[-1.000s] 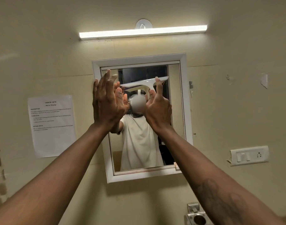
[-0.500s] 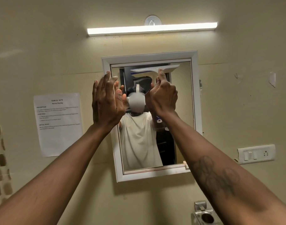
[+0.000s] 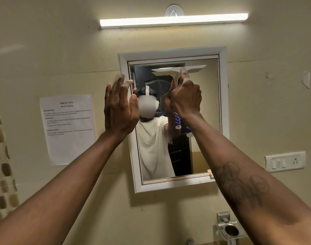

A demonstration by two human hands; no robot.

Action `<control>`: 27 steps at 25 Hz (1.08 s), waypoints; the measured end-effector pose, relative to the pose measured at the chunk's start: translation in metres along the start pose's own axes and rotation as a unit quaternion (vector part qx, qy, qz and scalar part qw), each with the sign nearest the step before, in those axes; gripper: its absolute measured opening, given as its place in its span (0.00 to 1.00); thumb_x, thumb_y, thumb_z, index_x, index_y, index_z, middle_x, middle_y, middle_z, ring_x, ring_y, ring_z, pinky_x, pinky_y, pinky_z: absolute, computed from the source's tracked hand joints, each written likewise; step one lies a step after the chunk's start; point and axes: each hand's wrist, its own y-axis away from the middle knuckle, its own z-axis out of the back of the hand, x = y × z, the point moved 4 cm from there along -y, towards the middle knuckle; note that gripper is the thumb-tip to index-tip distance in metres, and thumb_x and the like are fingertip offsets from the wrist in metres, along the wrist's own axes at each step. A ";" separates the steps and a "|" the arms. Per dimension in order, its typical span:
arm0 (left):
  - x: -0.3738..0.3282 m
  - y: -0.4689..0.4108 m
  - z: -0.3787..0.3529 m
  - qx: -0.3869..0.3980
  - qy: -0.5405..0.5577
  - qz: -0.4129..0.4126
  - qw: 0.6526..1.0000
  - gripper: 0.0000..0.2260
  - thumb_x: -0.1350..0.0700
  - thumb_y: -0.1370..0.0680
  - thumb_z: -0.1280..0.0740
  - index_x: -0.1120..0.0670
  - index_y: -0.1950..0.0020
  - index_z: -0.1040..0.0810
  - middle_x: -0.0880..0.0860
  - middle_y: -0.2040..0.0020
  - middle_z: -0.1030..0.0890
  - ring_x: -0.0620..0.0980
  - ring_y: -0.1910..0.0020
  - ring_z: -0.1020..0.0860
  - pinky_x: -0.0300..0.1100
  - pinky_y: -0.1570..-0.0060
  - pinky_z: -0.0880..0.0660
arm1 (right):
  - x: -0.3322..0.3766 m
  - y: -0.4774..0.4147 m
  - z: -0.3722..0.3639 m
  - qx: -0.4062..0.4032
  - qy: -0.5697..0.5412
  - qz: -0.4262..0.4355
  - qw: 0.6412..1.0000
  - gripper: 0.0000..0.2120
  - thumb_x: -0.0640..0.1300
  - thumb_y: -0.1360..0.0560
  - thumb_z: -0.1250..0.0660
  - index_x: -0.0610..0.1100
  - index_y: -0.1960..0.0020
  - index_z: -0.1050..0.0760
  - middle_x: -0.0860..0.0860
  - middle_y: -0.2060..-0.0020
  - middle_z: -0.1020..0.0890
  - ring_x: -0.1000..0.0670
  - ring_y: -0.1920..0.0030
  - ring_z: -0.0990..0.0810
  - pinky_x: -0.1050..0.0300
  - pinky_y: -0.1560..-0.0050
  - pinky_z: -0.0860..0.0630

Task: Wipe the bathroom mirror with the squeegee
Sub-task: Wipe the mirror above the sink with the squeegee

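Two hands up. Right hand [image 3: 185, 99] grips squeegee [image 3: 195, 68], blade at mirror [image 3: 207, 112] top; left hand [image 3: 119, 106] fingers spread, empty. Draw down evenly.

Bathroom wall, at the mirror [image 3: 223, 103]: the squeegee [image 3: 195, 68] lies with its blade high on the glass, just under the top rail of the white frame, which bars any way upward. Below the blade, the middle of the glass runs open down to the bottom rail. The left hand [image 3: 119, 106], raised, stands before the frame's left rail and covers that strip of glass. The right hand [image 3: 186, 98] hangs under the blade, and its forearm crosses the lower right corner. Beyond the frame, a taped notice [image 3: 68, 128] flanks the left, a switch plate [image 3: 285, 162] the right, a light bar [image 3: 174, 20] runs overhead, and a metal holder [image 3: 230, 230] and tap [image 3: 190, 242] jut out below.
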 end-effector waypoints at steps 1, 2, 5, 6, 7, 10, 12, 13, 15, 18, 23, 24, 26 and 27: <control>0.000 0.001 -0.001 0.002 0.002 0.002 1.000 0.18 0.56 0.16 0.41 0.56 0.26 0.29 0.58 0.19 0.33 0.56 0.19 0.36 0.57 0.18 0.45 | -0.002 0.006 0.000 0.006 -0.001 -0.004 1.000 0.24 0.43 0.16 0.39 0.42 0.20 0.37 0.50 0.63 0.20 0.56 0.69 0.24 0.70 0.69 0.30; -0.001 0.003 -0.002 0.006 0.005 0.004 1.000 0.18 0.56 0.16 0.41 0.56 0.26 0.29 0.58 0.19 0.33 0.56 0.19 0.36 0.58 0.18 0.45 | -0.005 0.013 0.000 0.010 -0.001 -0.012 1.000 0.24 0.44 0.15 0.39 0.43 0.20 0.37 0.49 0.64 0.19 0.56 0.70 0.24 0.69 0.70 0.29; -0.007 0.008 -0.003 0.013 0.010 0.000 1.000 0.18 0.56 0.16 0.41 0.57 0.26 0.29 0.59 0.20 0.33 0.56 0.19 0.36 0.57 0.17 0.45 | -0.013 0.039 0.000 0.004 0.006 -0.023 1.000 0.23 0.46 0.15 0.39 0.44 0.21 0.35 0.49 0.68 0.21 0.55 0.73 0.26 0.59 0.72 0.26; -0.009 0.009 -0.002 0.016 0.009 -0.001 1.000 0.18 0.56 0.16 0.41 0.57 0.26 0.29 0.59 0.20 0.33 0.56 0.18 0.36 0.57 0.17 0.45 | -0.015 0.047 0.000 -0.003 0.008 -0.017 1.000 0.23 0.46 0.15 0.38 0.43 0.22 0.34 0.50 0.70 0.24 0.57 0.74 0.29 0.61 0.74 0.30; -0.010 0.010 -0.002 0.019 0.010 -0.002 1.000 0.18 0.56 0.16 0.41 0.57 0.26 0.29 0.59 0.20 0.33 0.56 0.18 0.37 0.57 0.17 0.46 | -0.018 0.055 -0.001 -0.010 0.013 -0.012 1.000 0.22 0.47 0.15 0.38 0.44 0.23 0.33 0.52 0.71 0.26 0.61 0.75 0.32 0.64 0.76 0.35; -0.013 0.014 0.000 0.027 0.013 0.003 1.000 0.18 0.55 0.16 0.41 0.57 0.26 0.29 0.59 0.19 0.33 0.55 0.18 0.37 0.57 0.17 0.46 | -0.028 0.074 -0.004 -0.009 0.037 -0.021 0.999 0.23 0.49 0.16 0.38 0.46 0.23 0.34 0.53 0.72 0.27 0.62 0.76 0.36 0.68 0.75 0.42; -0.015 0.017 0.001 0.031 0.014 0.007 0.999 0.19 0.56 0.16 0.41 0.57 0.25 0.29 0.59 0.19 0.33 0.56 0.18 0.37 0.57 0.17 0.46 | -0.033 0.086 -0.007 -0.004 0.045 -0.031 0.999 0.24 0.52 0.16 0.38 0.48 0.22 0.35 0.53 0.72 0.26 0.61 0.76 0.34 0.67 0.74 0.38; -0.016 0.018 0.001 0.032 0.014 0.008 0.999 0.19 0.56 0.16 0.41 0.57 0.25 0.29 0.59 0.19 0.34 0.56 0.18 0.37 0.56 0.17 0.47 | -0.035 0.092 -0.008 0.004 0.044 -0.038 0.998 0.25 0.54 0.16 0.38 0.49 0.21 0.36 0.52 0.71 0.25 0.59 0.75 0.30 0.64 0.72 0.32; -0.017 0.021 0.001 0.031 0.013 0.011 0.999 0.19 0.55 0.16 0.41 0.57 0.25 0.29 0.59 0.19 0.34 0.56 0.18 0.36 0.55 0.16 0.47 | -0.040 0.107 -0.009 0.019 0.038 -0.051 0.998 0.25 0.55 0.16 0.40 0.51 0.21 0.38 0.49 0.70 0.22 0.50 0.72 0.23 0.54 0.68 0.21; -0.018 0.027 0.000 0.032 0.012 0.013 0.999 0.19 0.54 0.16 0.42 0.57 0.25 0.29 0.59 0.19 0.33 0.57 0.19 0.36 0.54 0.16 0.48 | -0.050 0.134 -0.007 0.038 0.044 -0.056 0.997 0.26 0.56 0.16 0.39 0.52 0.21 0.40 0.48 0.70 0.23 0.46 0.70 0.21 0.46 0.66 0.19; -0.023 0.036 -0.005 0.049 -0.004 0.015 0.999 0.21 0.56 0.17 0.35 0.58 0.24 0.30 0.59 0.19 0.33 0.56 0.19 0.36 0.54 0.16 0.48 | -0.055 0.156 0.001 0.069 0.034 -0.055 0.996 0.27 0.54 0.16 0.37 0.49 0.20 0.38 0.55 0.69 0.30 0.58 0.72 0.31 0.56 0.66 0.25; -0.024 0.035 -0.004 0.048 -0.001 0.017 0.999 0.21 0.56 0.17 0.35 0.57 0.24 0.30 0.59 0.19 0.34 0.56 0.19 0.36 0.53 0.16 0.48 | -0.052 0.152 0.004 0.061 0.026 -0.057 0.996 0.26 0.53 0.16 0.37 0.48 0.21 0.37 0.56 0.71 0.32 0.59 0.73 0.32 0.56 0.68 0.26; -0.024 0.031 0.001 0.036 0.007 0.013 0.999 0.20 0.56 0.16 0.37 0.57 0.24 0.30 0.59 0.20 0.33 0.57 0.19 0.36 0.53 0.16 0.48 | -0.040 0.137 0.007 0.036 0.001 -0.053 0.998 0.24 0.50 0.16 0.36 0.47 0.22 0.36 0.55 0.71 0.32 0.59 0.74 0.32 0.55 0.70 0.24; -0.024 0.028 0.004 0.029 0.010 0.010 0.999 0.20 0.55 0.16 0.39 0.57 0.24 0.30 0.59 0.20 0.33 0.57 0.19 0.35 0.54 0.16 0.48 | -0.031 0.126 0.008 0.026 -0.009 -0.041 0.999 0.24 0.49 0.16 0.36 0.47 0.22 0.36 0.54 0.71 0.30 0.59 0.74 0.31 0.54 0.70 0.23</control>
